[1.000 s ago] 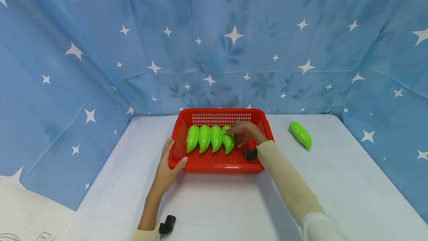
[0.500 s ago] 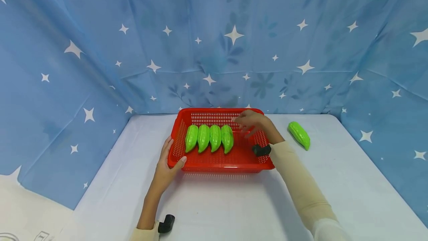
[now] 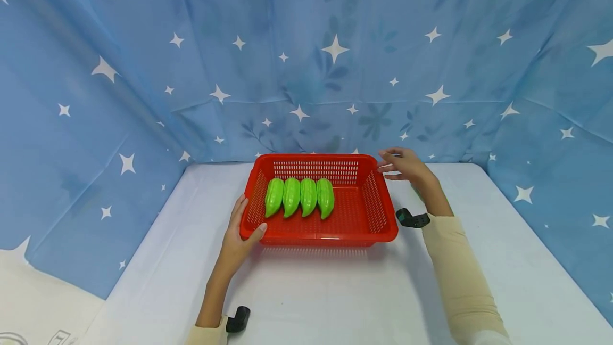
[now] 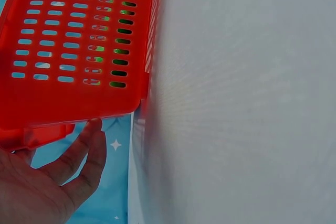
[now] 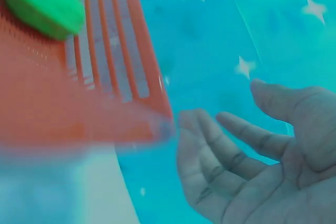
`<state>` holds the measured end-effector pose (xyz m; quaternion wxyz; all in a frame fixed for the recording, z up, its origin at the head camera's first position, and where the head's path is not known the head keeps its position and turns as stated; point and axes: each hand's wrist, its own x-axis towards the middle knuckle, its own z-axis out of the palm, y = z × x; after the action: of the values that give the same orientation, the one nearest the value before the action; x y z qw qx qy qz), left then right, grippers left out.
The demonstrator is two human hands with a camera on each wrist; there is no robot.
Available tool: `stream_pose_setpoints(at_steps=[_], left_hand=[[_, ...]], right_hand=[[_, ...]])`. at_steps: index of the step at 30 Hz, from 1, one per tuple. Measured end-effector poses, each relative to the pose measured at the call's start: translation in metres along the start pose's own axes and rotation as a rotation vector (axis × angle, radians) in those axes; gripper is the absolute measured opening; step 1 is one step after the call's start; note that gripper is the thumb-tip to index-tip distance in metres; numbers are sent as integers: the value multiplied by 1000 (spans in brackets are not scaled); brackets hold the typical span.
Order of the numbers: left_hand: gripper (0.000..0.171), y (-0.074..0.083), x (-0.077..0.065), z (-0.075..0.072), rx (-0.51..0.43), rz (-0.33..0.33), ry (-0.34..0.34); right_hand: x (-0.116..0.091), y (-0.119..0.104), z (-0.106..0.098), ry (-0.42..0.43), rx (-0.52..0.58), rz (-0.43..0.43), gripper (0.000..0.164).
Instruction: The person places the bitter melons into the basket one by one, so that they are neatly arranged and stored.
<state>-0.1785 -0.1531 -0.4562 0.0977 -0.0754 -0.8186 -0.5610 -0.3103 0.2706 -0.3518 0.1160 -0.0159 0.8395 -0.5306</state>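
A red plastic basket point(image 3: 330, 237) with slotted walls stands on the table in the head view. Several glossy green toy vegetables, plump and pointed like bitter melons point(image 3: 274, 196), lie side by side in its left and middle part. My left hand point(image 3: 235, 241) holds the basket's left end, thumb over the rim and fingers along the outer side; in the left wrist view, fingertips point(image 4: 94, 125) meet the red end. Just past the basket's right back corner, my right hand point(image 3: 404, 168) is in the air with loosely bent fingers, holding nothing, also seen that way in the right wrist view.
One more green toy vegetable point(image 3: 417, 192) lies on the table right of the basket, mostly hidden behind my right hand and wrist. White cloth covers the table point(image 3: 311, 292). A blue star-patterned curtain point(image 3: 268, 79) hangs behind and along both sides.
My right hand has left the rightmost green vegetable in the basket and moved right, over the right wall, toward the single one on the table. My left hand stays at the basket's end.
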Motion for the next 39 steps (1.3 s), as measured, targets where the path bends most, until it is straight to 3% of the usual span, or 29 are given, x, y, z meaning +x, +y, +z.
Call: stream_pose_setpoints(at_steps=[4,6,11,13,17,22,24,27,32,39], left_hand=[[79,-1,1,0,0,2,2],[78,-2,1,0,3,6,2],[79,-2,0,0,9,5,2],[80,-1,0,0,13,3,2],[80,0,0,0,28,3,1],[81,-1,0,0,31,10,4],[81,-1,1,0,27,16,3],[81,-1,1,0,22,15,1],[81,-1,1,0,17,6,-2],[82,-2,1,0,14,4,-2]], right_hand=[[-9,26,-23,141,49,-10,70],[-7,49,-39,221,161,-17,58],[-12,91,-66,465,288,3,40],[-19,97,-71,546,244,65,45],[-14,135,-88,636,239,185,40],[0,191,-102,548,144,250,74],[0,200,-101,481,109,261,89],[-13,187,-90,382,73,267,99],[-41,151,-70,226,18,201,99],[-42,146,-62,195,-40,174,91]])
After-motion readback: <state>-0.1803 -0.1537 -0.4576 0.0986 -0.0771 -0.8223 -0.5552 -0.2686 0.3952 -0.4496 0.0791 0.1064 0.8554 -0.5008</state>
